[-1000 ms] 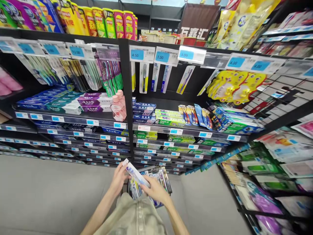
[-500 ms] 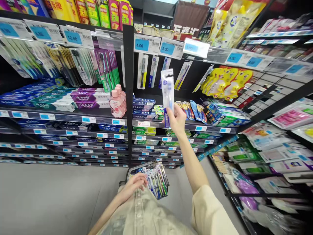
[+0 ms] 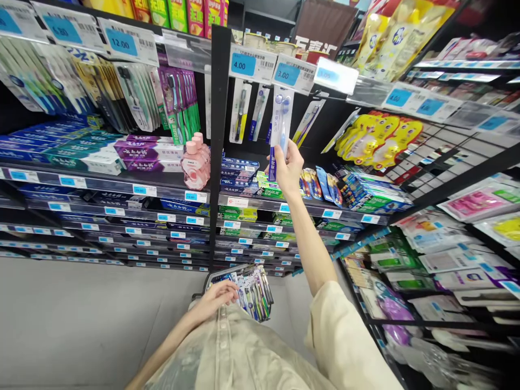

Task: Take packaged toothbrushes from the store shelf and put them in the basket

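Toothbrush pack (image 3: pixel 280 127) is up at 12 o'clock, pinched at its bottom end by the right hand (image 3: pixel 289 169). Nearer, at 6, the left hand (image 3: pixel 215 298) grips the basket (image 3: pixel 252 292). Pack stands long axis vertical, top at the hook under the price tag (image 3: pixel 293 74). Miss the hook and it probably drops.

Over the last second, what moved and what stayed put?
The right hand lifted a blue toothbrush pack out of the basket, where both hands held it, up to the hanging row under the 3.00 price tag. The left hand let go of the pack and stayed at the basket. Shelf stock, including the pink mouthwash bottles, looks unchanged.
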`<state>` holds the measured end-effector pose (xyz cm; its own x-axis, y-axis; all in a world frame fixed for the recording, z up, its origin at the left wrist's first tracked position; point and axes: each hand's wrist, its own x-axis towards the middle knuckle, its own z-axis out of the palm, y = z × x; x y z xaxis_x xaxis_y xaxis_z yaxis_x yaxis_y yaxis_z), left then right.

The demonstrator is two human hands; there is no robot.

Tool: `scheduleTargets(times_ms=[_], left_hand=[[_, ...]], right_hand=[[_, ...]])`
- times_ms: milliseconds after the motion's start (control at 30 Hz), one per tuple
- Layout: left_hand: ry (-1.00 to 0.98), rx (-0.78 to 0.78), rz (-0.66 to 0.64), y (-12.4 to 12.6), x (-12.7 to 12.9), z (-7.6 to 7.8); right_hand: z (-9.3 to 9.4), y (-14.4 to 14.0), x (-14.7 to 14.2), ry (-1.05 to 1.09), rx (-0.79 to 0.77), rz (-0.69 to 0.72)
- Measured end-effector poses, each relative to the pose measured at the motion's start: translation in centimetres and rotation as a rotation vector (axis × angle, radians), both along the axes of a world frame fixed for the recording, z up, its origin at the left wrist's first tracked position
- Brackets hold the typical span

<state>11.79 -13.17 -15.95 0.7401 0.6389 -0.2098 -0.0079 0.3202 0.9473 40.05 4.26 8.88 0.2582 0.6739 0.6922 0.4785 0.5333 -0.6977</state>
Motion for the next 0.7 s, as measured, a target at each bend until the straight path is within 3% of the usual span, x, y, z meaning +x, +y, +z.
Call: scheduleTargets(times_ms=[367,567,700], left_hand=[[0.017,-0.023,0.041,-0.3,0.0,0.5],[0.027,-0.008,0.054,-0.1,-0.6,0.0],[0.029,0.012,0.104,0.1,-1.3,-1.3]], right_hand=[[-1.1,5.5,1.6,-0.070,0.004,-0.018],[0.2,9.9,1.9,0.010,-0.104,-0.085],[1.4,12.8,1.3,0.065,-0.130,-0.188]])
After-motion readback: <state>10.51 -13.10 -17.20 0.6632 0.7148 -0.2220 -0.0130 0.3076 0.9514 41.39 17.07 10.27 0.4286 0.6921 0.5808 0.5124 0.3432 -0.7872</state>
